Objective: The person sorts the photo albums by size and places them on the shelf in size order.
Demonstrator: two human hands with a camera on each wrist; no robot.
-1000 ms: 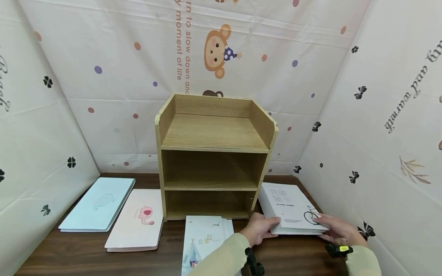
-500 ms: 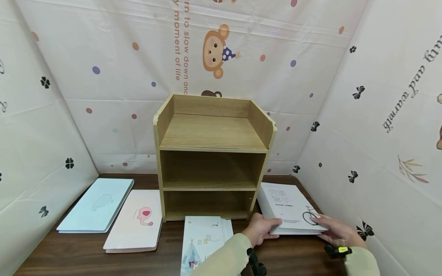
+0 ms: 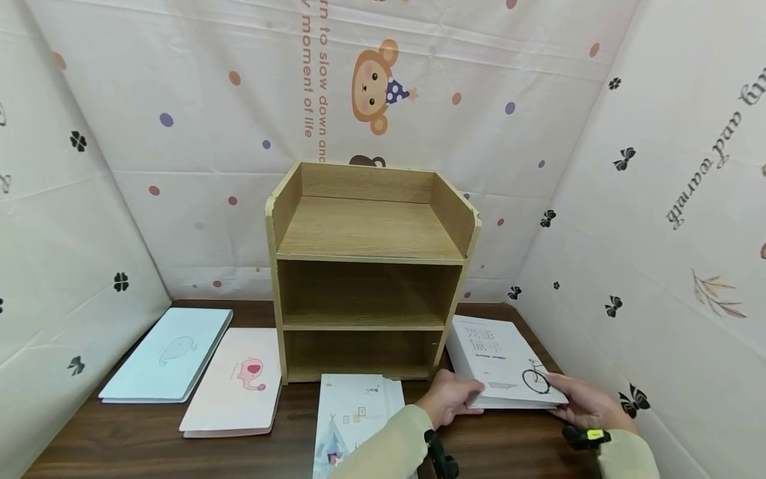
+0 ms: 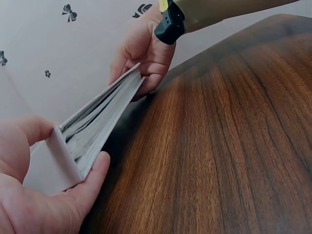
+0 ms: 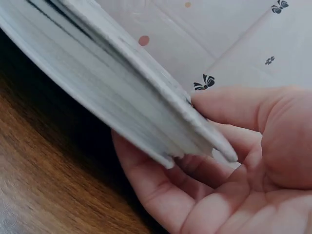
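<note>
A thick white book [image 3: 497, 359] with a bicycle drawing on its cover lies to the right of the wooden shelf. My left hand [image 3: 447, 398] grips its near left corner at the spine, thumb on top and fingers beneath, as the left wrist view shows up close. At the near right corner my right hand [image 3: 589, 402] holds the page-edge side, with the thumb at the cover. In the right wrist view, fingers of the right hand [image 5: 214, 180] curl under the lower cover, and the near edge of the book [image 5: 112, 83] is tilted above the brown table.
The three-level wooden shelf [image 3: 371, 229] stands at the back middle. Left of it lie a light blue notebook [image 3: 170, 356] and a white notebook [image 3: 236, 386] with a pink elephant. A pale booklet [image 3: 350, 419] with a tent drawing lies in front, partly under the left sleeve. Patterned cloth walls [image 3: 652, 199] enclose the table.
The right thumb has shifted slightly outward toward the cover's edge, showing more of the bicycle drawing. Both hands stay on the book, which has hardly moved.
</note>
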